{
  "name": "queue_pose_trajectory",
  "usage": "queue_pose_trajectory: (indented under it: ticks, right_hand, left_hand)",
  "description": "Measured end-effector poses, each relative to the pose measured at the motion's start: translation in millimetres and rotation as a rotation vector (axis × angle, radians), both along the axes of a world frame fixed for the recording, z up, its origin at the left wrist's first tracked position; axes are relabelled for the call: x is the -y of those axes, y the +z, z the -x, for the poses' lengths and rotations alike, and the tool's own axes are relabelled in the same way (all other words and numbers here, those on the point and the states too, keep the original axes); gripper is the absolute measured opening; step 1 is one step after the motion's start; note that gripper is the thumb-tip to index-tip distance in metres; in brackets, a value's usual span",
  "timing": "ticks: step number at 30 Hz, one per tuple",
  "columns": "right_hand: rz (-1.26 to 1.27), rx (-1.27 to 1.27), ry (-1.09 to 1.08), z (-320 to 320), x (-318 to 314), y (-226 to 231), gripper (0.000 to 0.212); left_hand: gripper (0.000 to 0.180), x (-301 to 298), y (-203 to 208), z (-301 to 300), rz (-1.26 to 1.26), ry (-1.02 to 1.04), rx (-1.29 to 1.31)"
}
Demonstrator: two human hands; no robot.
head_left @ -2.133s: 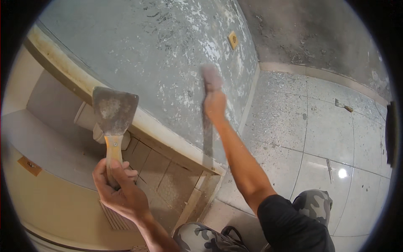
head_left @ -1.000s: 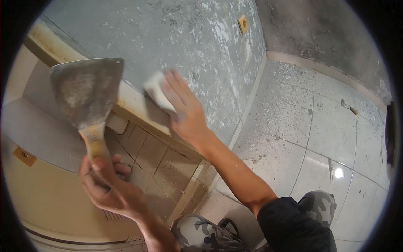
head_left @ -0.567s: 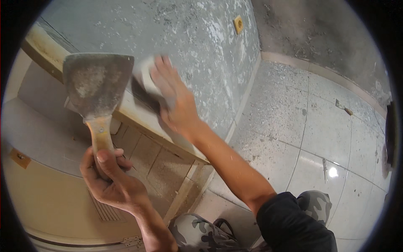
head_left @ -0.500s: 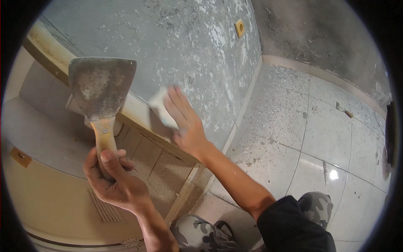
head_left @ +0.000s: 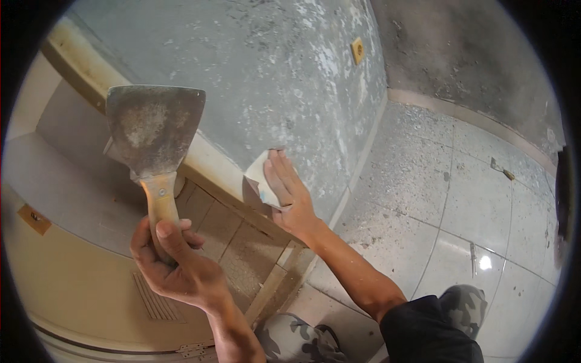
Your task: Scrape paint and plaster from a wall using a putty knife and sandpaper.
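Observation:
My left hand (head_left: 181, 260) is wrapped around the wooden handle of a wide putty knife (head_left: 157, 127), its worn metal blade pointing up, in front of the door frame and apart from the wall. With flat, extended fingers, my right hand (head_left: 293, 196) presses a white-backed sandpaper sheet (head_left: 261, 176) against the grey wall (head_left: 242, 91), close to the frame edge. The sheet's corner sticks out past the fingers; its face against the wall is hidden. Patches of white show through the wall's scraped surface.
A cream door frame (head_left: 209, 160) borders the wall on the left, by a beige door (head_left: 91, 266). A yellowish socket (head_left: 357, 51) sits on the wall. Paint flakes litter the tiled floor (head_left: 411, 181), where a small scraper (head_left: 503, 169) lies at the right.
My right hand has slid the sandpaper down and to the right along the wall. My left hand still holds up the putty knife. The view has shifted slightly.

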State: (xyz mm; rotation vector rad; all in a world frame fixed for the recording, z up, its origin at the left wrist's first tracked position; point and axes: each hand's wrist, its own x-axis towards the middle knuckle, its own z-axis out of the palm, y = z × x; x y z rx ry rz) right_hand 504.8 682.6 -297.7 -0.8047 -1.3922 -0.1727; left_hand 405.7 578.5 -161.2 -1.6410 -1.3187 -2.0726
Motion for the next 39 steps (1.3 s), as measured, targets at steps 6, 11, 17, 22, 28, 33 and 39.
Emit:
queue_pose_trajectory:
  ticks: [6, 11, 17, 22, 28, 33, 39]
  right_hand:
    - [-0.227, 0.005, 0.158, -3.7, -14.3, 109.8, 0.082]
    - [-0.084, 0.107, 0.147, -8.3, -3.7, 19.8, 0.08]
    - [-0.065, -0.024, 0.063, -4.8, -1.9, 23.0, 0.072]
    - [-0.282, 0.013, 0.172, -21.8, -30.8, 108.8, 0.058]
    - [0.203, -0.602, -0.12, -118.5, -84.6, -30.9, 0.034]
    - [0.084, -0.545, -0.053, -103.5, -105.5, 31.4, 0.039]
    - [-0.174, -0.497, 0.296, -97.4, -131.7, 96.1, 0.043]
  left_hand:
    - [0.029, 0.5, 13.3, 2.4, -0.053, 0.06, 0.086]
    - [0.025, 3.0, 9.6, 8.4, -0.02, 0.042, 0.062]
    - [0.02, 6.9, 11.0, 1.1, -0.005, 0.04, 0.072]
    - [0.021, 8.7, 7.6, 2.8, -0.092, 0.015, 0.016]
    - [0.022, 10.0, 6.1, -12.0, -0.008, 0.012, 0.035]
    - [0.026, -5.7, -14.8, -14.3, -0.013, -0.025, -0.04]
    - [0.025, -18.3, -2.7, -23.3, 0.039, 0.121, -0.069]
